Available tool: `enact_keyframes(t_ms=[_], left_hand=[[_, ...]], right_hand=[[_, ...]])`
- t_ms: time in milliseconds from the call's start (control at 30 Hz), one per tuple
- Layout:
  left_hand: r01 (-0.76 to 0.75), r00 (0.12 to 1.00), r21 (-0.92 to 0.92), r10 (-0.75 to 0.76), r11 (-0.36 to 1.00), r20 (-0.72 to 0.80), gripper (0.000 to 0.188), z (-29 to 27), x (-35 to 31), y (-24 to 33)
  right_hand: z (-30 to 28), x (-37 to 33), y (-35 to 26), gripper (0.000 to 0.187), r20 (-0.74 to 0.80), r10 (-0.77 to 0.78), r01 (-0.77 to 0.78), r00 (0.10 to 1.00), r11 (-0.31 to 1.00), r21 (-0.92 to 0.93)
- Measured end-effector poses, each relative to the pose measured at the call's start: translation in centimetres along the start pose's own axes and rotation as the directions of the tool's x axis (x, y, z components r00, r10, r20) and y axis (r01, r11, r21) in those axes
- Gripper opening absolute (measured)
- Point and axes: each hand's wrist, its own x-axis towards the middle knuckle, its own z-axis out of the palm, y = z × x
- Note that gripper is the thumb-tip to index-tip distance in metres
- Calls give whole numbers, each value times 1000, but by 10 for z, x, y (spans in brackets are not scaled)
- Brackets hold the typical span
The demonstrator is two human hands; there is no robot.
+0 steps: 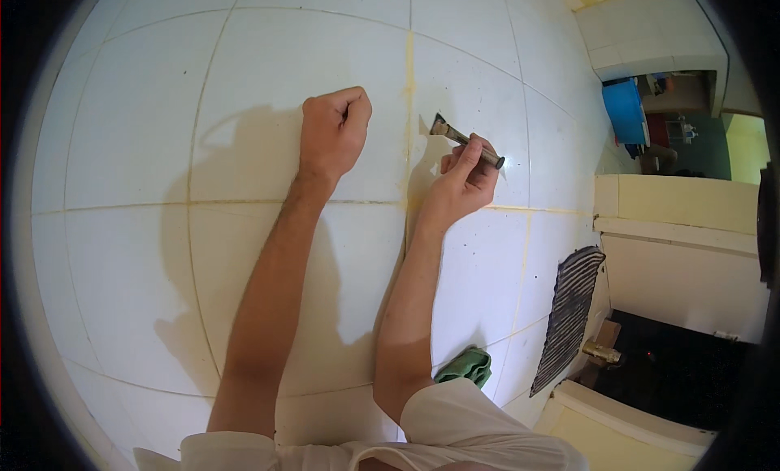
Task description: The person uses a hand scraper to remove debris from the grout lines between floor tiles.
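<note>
My left hand [334, 131] is curled into a fist over the white tiled floor [268, 73]; nothing shows in it, though its inner side is turned from view. To its right, my right hand [466, 183] grips a small hand scraper [463, 137] by its dark, slim handle. The scraper's flared, flat head points up and left, close to a yellowish tile joint [409, 89]. From this angle I cannot tell whether its edge touches the tile.
A crumpled green cloth [467, 367] lies by my right elbow. Further right, a dark striped mat [569, 318] lies before a dark doorway [682, 369]. A blue tub [624, 112] stands at the far right, past a pale yellow wall [682, 203]. Dark specks dot the tiles.
</note>
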Motion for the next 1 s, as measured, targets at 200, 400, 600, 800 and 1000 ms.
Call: enact_keyframes(t_ms=[200,400,600,800,1000], left_hand=[[-11,999,36,10,999,41,24,4,-1,6],[-24,996,30,22,999,81,25,7,0,2],[-38,995,48,33,998,96,26,9,-3,-1],[50,968,121,-78,991,237,25,4,-8,2],[48,929,340,-167,939,330,16,-27,3,12]], right_hand=[[9,13,11,28,128,-25,33,991,998,-60],[8,21,13,27,250,58,-24,967,990,-139],[10,21,16,26,236,26,-11,972,998,-63],[-8,28,18,23,301,80,-50,950,993,-108],[-9,29,20,24,255,114,-91,960,991,-103]])
